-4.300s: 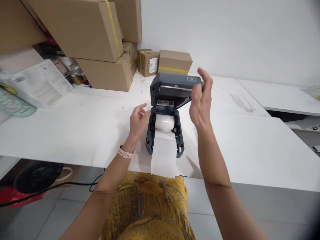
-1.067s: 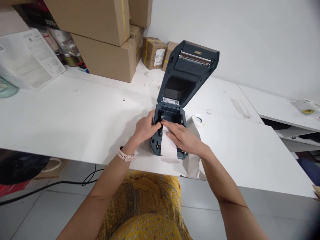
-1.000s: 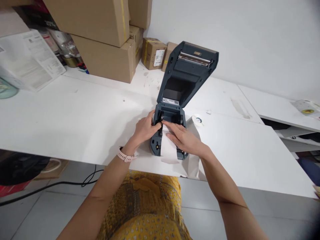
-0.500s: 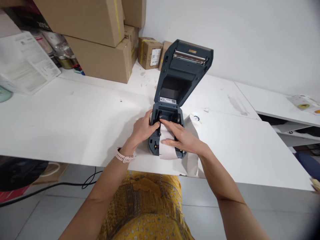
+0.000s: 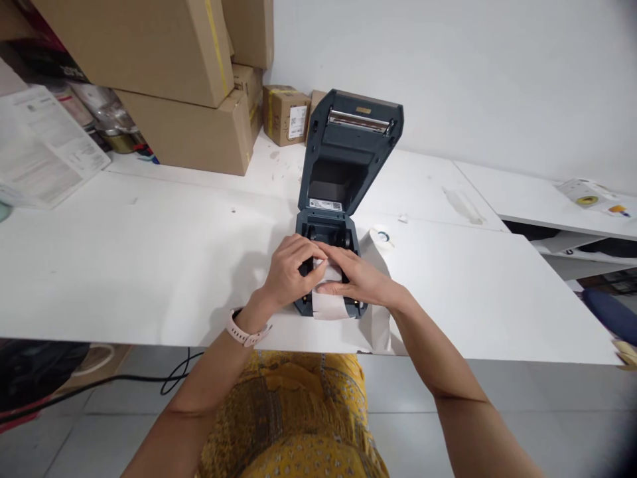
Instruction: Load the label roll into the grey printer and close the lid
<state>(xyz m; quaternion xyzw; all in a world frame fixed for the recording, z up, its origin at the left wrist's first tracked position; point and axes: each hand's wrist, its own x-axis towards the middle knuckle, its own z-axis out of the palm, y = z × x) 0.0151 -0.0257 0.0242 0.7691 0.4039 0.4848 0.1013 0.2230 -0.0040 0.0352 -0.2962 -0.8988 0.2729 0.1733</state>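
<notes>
A dark blue-grey label printer (image 5: 326, 222) stands on the white table with its lid (image 5: 351, 143) raised. White label paper (image 5: 331, 307) runs through its base and hangs out over the front. My left hand (image 5: 291, 269), with a pink watch band at the wrist, reaches in from the left; its thumb and forefinger pinch the paper's left side. Over the right side of the paper lies my right hand (image 5: 359, 275), fingers stretched and thumb apart, touching it. Both hands hide part of the printer's inside.
Beside the printer on the right stands a white paper roll (image 5: 377, 240), its loose strip (image 5: 381, 328) trailing to the table's front edge. Cardboard boxes (image 5: 184, 133) are stacked at the back left, near printed sheets (image 5: 50, 146). A black cable (image 5: 124, 378) runs below the table.
My left hand has moved from the printer's left inner side toward the middle, and its thumb and forefinger have closed on the paper. My right hand stays on the paper. The view has shifted slightly.
</notes>
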